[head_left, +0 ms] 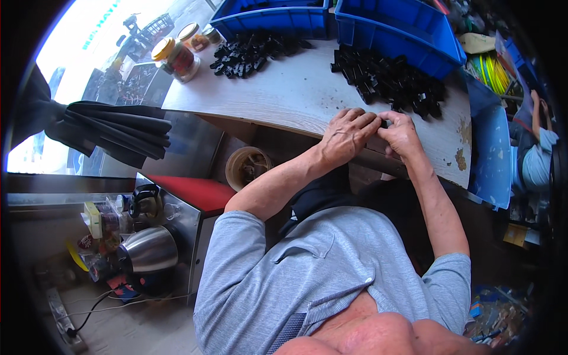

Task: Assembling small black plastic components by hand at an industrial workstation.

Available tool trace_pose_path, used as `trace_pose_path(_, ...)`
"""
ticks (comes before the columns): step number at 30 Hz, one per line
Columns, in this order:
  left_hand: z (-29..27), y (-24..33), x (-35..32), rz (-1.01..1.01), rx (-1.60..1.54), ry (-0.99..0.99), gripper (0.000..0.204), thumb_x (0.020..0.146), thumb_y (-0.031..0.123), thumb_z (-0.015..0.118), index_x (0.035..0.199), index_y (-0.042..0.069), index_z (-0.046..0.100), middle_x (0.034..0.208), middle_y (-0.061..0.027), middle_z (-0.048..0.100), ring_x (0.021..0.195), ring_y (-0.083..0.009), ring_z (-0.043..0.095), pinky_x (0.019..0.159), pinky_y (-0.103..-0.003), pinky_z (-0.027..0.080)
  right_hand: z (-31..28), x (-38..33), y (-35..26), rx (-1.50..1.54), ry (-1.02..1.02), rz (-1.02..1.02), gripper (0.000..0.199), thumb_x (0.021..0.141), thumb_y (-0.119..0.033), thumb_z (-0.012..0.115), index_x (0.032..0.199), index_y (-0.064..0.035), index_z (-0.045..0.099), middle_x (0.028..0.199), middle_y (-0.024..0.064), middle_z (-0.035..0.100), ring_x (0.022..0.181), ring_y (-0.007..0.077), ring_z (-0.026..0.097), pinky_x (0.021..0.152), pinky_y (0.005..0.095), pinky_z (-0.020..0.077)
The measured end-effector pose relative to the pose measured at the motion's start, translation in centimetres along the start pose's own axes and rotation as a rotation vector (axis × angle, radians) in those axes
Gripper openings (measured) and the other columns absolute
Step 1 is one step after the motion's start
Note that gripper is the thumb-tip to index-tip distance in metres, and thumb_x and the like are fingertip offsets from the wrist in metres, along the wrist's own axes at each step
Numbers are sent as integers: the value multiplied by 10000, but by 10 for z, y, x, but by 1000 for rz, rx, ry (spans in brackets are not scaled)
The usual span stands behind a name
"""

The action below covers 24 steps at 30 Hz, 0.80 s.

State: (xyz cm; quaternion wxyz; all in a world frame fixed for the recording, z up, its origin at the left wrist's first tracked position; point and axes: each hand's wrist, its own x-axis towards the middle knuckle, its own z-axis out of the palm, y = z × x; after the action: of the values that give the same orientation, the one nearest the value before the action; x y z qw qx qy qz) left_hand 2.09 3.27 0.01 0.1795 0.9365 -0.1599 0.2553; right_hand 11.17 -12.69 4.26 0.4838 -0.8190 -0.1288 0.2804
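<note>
Close to the front edge of the pale wooden table, my two hands meet fingertip to fingertip. My right hand is closed, pinching a small black plastic part that mostly hides behind the fingers. Bent over from the other side, my left hand has its fingers pressed together against the same part. Just beyond the hands lies a heap of black plastic parts. A second heap of similar parts sits farther left on the tabletop.
Two blue plastic bins stand at the table's far side. Lidded jars are at its left corner. A light blue tub is at the right, a bucket below. A kettle stands lower left; another person is far right.
</note>
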Motion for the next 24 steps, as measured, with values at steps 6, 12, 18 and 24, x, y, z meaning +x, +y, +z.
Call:
trace_pose_path(6,5,-3,4,-70,-107,52,425,833,54,686,1254,96,645,1307,-127,628,1233,-334,564,1019,-451,475,-7,1,13,-7,20,-13,405,857,-62,705,1250,11,636,697,73,650,424,121,558,391,278,463)
trace_pose_path(12,-64,-127,0,-428,517,386,339,830,38,660,1163,97,684,1172,-144,681,997,-361,639,870,-452,516,-40,-17,22,295,80,33,482,821,-136,778,1246,4,601,555,11,536,411,117,556,401,286,500)
trace_pose_path(18,-72,-206,-18,-535,721,114,253,874,118,592,1089,96,723,1102,-116,702,1020,-338,622,870,-434,524,-149,-8,66,536,620,31,452,852,-197,783,1250,-72,610,548,-4,486,466,172,596,510,405,601)
trace_pose_path(24,-65,-195,-20,-419,593,222,278,866,115,641,1131,108,723,1140,-116,698,1058,-339,652,883,-435,541,-134,-13,55,471,603,56,403,839,-202,794,1187,-64,644,569,-12,505,473,143,582,528,348,599)
